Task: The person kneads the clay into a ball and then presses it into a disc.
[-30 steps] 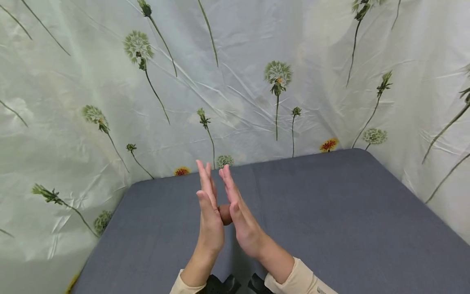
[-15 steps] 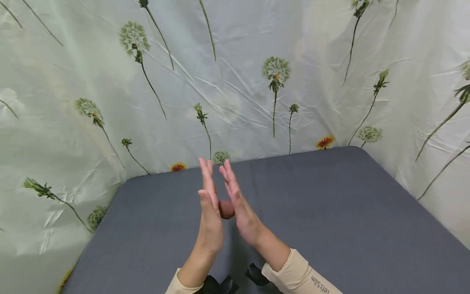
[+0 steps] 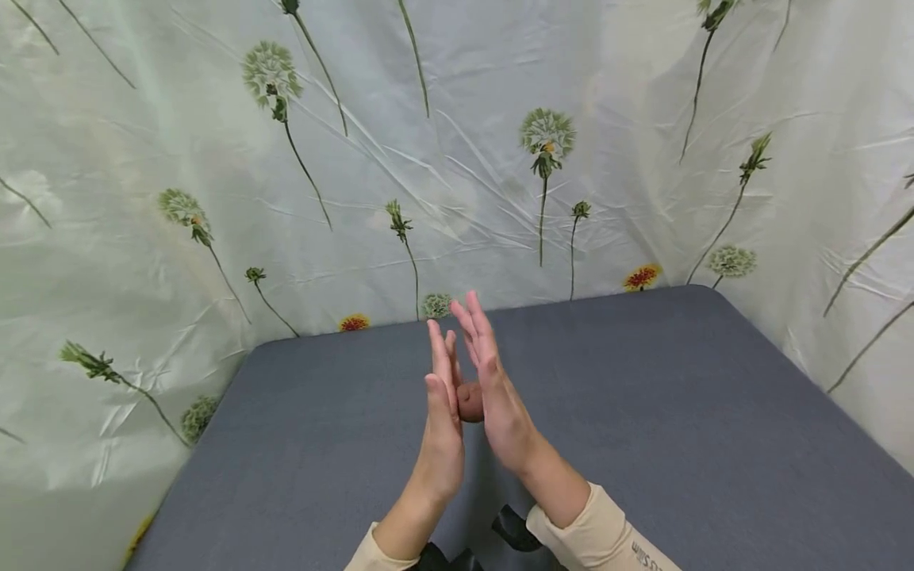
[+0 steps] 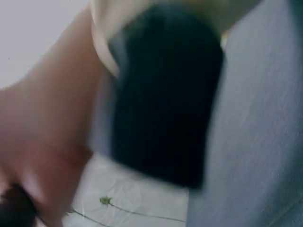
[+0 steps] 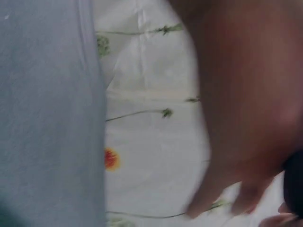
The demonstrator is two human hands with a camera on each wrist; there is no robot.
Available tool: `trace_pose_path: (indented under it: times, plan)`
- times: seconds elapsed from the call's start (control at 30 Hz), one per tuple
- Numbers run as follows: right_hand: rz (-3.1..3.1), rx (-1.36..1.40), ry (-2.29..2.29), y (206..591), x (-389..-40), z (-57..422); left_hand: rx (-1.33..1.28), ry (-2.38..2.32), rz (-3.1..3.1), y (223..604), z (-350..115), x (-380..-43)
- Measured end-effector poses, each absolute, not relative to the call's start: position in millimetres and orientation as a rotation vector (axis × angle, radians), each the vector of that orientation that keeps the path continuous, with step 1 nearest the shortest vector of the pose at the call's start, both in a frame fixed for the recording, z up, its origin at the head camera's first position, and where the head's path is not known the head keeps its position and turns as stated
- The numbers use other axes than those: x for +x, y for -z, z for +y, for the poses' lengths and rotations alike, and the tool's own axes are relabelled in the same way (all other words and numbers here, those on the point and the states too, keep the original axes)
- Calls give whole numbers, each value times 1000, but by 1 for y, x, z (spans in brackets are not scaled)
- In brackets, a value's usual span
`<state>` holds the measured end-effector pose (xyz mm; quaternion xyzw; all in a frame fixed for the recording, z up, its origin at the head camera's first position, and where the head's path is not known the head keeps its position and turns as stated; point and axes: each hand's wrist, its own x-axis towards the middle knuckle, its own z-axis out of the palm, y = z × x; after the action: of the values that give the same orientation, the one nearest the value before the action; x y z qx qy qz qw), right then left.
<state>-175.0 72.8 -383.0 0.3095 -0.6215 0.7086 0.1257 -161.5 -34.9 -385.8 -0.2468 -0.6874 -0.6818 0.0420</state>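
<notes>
A reddish-brown lump of clay (image 3: 470,402) sits between the two palms in the head view, its surface marked by a small crease. Fingers pointing up and straight, my left hand (image 3: 441,444) presses it from the left. From the right my right hand (image 3: 508,420) presses on it with a flat palm, fingers also straight. Both hands are raised over the grey table. In the left wrist view the clay (image 4: 15,208) is a dark shape at the lower corner, beside a blurred hand. The right wrist view catches the clay (image 5: 294,184) at its right edge.
A grey table (image 3: 678,412) spreads beneath the hands. Behind and around it hangs a pale curtain (image 3: 471,159) printed with dandelions. A black camera mount (image 3: 514,529) sits at the right wrist, near the cream sleeve (image 3: 581,531).
Both hands rub against the clay and now stand farther right in the head view. The right fingertips have risen above the left ones. The clay moves along between the palms.
</notes>
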Motion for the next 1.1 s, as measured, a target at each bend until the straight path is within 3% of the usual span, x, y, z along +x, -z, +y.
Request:
trace_pose_path:
  times: [0.23, 0.43, 0.6, 0.77, 0.9, 1.1]
  plan:
    - [-1860, 918, -2231, 400, -178, 63, -705, 1923, -2125, 378, -45, -163]
    - [-1884, 1016, -2121, 393, -161, 52, -555, 2133, -2058, 380, -55, -178]
    - [-1838, 952, -2020, 385, -167, 64, -655, 2157, -2063, 387, -44, -171]
    - [-1793, 872, -2120, 388, -181, 74, -836, 1828, -2138, 387, -35, -158]
    - [-1838, 942, -2213, 394, -179, 62, -768, 1736, -2091, 379, -44, -164]
    - [-1859, 986, -2174, 395, -164, 49, -669, 1965, -2068, 382, -57, -182]
